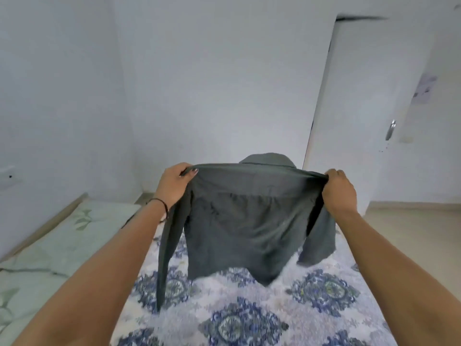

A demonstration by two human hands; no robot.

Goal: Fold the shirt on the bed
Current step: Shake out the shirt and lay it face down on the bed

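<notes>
Grey, soft and light, the shirt (239, 221) is held up above the bed (249, 308) by its shoulders, pinched shut in the left hand (174, 183) and right hand (339, 191), its limp sleeves likely needing smoothing once laid flat.

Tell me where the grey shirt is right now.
In the head view, the grey shirt hangs mid-frame above the patterned bedspread, held up at its shoulders by the left hand and right hand.

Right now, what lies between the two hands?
Head view: only the grey shirt, stretched taut by its shoulders between the left hand and right hand, hanging above the bed.
</notes>
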